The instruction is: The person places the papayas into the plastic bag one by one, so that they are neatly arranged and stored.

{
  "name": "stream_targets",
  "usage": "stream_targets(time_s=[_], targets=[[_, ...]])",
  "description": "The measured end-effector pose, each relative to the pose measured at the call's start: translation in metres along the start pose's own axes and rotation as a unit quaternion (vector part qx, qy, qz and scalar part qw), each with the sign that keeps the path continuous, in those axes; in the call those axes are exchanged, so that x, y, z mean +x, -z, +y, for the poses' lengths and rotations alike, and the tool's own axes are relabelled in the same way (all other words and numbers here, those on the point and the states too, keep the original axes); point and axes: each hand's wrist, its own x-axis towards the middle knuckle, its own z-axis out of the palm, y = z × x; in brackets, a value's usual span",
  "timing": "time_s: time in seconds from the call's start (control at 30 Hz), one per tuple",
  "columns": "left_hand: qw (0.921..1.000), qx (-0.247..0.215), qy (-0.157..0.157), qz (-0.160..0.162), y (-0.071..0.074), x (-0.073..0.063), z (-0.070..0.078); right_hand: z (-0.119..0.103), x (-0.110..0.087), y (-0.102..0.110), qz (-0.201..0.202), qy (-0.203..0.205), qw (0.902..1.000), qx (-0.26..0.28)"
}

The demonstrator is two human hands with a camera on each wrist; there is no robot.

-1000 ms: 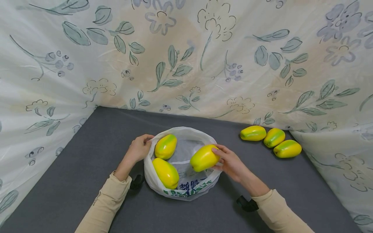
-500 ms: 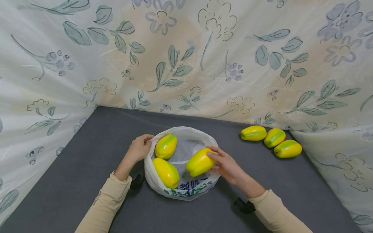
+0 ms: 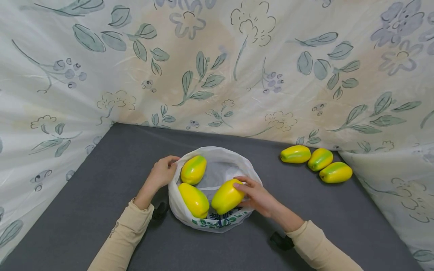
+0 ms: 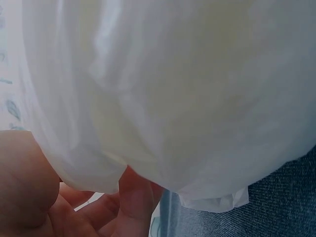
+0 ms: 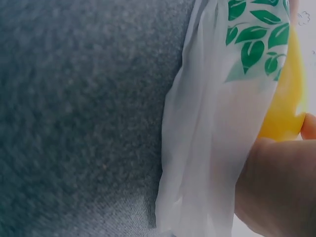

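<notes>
Only head view, whole bag (image 3: 177,209), outlying fruits (image 3: 320,159)

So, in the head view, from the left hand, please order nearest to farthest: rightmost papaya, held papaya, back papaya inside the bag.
1. Back papaya: left, inside bag.
2. Held papaya: bag's right side.
3. Rightmost papaya: outside, far right.

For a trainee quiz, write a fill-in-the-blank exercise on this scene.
The left hand grips the rim of the white ____.
The right hand holds a mostly ____ fruit.
Near the patterned backdrop lie ____ fruits.
In the right wrist view, the leaf print is ____.

Missing words: bag; yellow; three; green.
</notes>
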Motion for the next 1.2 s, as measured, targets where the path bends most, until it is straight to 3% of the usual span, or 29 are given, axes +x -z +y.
stream_targets(time_s=[0.37, 1.2], targets=[[1.0, -0.003, 0.002, -0.001, 0.0, 0.001, 0.0, 0.002, 0.0, -0.006, -0.011, -0.014, 0.9995, -0.027], [1.0, 0.0, -0.002, -0.003, 0.003, -0.002, 0.002, 0.006, -0.003, -0.011, 0.001, 0.001, 0.9949, -0.101]])
